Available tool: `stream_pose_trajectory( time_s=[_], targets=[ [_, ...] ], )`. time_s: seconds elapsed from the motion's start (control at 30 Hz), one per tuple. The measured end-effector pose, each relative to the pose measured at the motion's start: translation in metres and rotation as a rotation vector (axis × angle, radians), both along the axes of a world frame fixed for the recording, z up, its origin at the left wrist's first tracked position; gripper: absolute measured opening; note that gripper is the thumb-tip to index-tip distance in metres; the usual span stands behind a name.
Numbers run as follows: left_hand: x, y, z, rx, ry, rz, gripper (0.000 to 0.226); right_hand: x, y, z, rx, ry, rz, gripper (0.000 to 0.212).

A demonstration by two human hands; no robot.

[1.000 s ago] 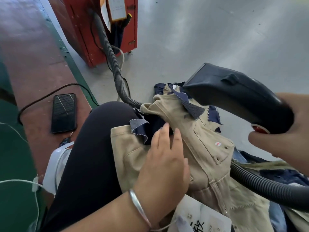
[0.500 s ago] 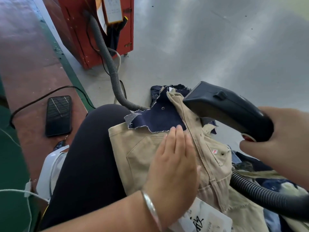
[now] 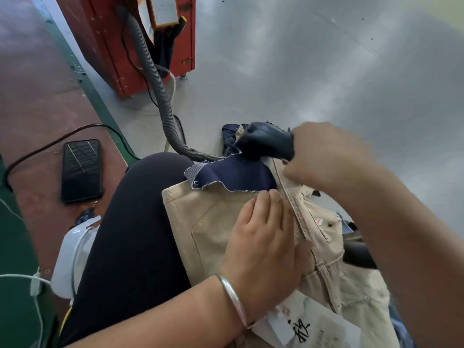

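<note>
A beige garment point(image 3: 208, 227) with a navy lining flap point(image 3: 233, 175) lies across my lap. My left hand point(image 3: 266, 244) presses flat on the beige cloth beside its seam, fingers straight, a silver bangle on the wrist. My right hand point(image 3: 324, 156) grips the handle of a black suction tool point(image 3: 266, 143). The tool's head rests on the far edge of the navy flap. A grey ribbed hose point(image 3: 155, 81) runs from under the garment to a red machine point(image 3: 120, 41).
A black phone point(image 3: 81, 169) lies on the red-brown floor to the left, with a black cable behind it. A white object point(image 3: 72, 254) sits beside my thigh. A paper tag point(image 3: 316, 325) lies at the garment's near end. Grey floor stretches ahead and right.
My right hand has swung the suction tool down and left onto the navy flap. My left hand slid slightly forward on the beige cloth and stays flat.
</note>
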State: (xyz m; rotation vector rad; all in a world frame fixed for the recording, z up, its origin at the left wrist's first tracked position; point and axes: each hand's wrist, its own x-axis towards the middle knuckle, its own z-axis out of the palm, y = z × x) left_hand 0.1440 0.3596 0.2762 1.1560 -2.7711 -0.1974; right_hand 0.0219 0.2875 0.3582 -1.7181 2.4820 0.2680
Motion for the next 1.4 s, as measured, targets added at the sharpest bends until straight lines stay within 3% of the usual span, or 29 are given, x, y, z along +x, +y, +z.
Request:
stream_pose_trajectory(
  time_s=[0.13, 0.27, 0.5, 0.57, 0.83, 0.97, 1.07, 1.27, 1.4],
  targets=[
    [0.001, -0.001, 0.004, -0.012, -0.071, -0.020, 0.064, -0.012, -0.034, 0.009, -0.019, -0.087, -0.022, 0.010],
    [0.002, -0.001, 0.000, -0.020, -0.098, 0.010, 0.070, -0.034, -0.010, 0.048, -0.084, -0.306, -0.024, 0.011],
    [-0.001, -0.001, -0.002, -0.029, -0.064, 0.008, 0.070, -0.029, 0.038, 0.045, 0.181, -0.067, 0.104, 0.018],
    [0.000, -0.002, -0.002, -0.020, -0.042, 0.004, 0.067, -0.026, 0.029, 0.037, 0.202, -0.107, 0.063, 0.017],
    [0.004, 0.000, -0.001, -0.024, -0.020, 0.028, 0.064, -0.024, -0.024, 0.006, -0.066, -0.176, -0.046, 0.010],
    [0.005, -0.002, 0.001, -0.008, 0.001, 0.060, 0.066, -0.052, 0.014, 0.042, -0.251, -0.372, -0.122, 0.012],
    [0.002, -0.001, 0.004, -0.014, -0.007, 0.059, 0.066, -0.054, 0.058, 0.061, -0.302, -0.384, -0.085, 0.013],
    [0.002, 0.010, -0.005, -0.060, 0.010, 0.051, 0.052, -0.045, 0.096, 0.034, -0.011, -0.339, -0.064, 0.038],
    [0.003, 0.010, -0.010, -0.059, 0.022, 0.062, 0.051, -0.064, 0.092, 0.004, 0.060, -0.519, -0.158, 0.015]
  ],
)
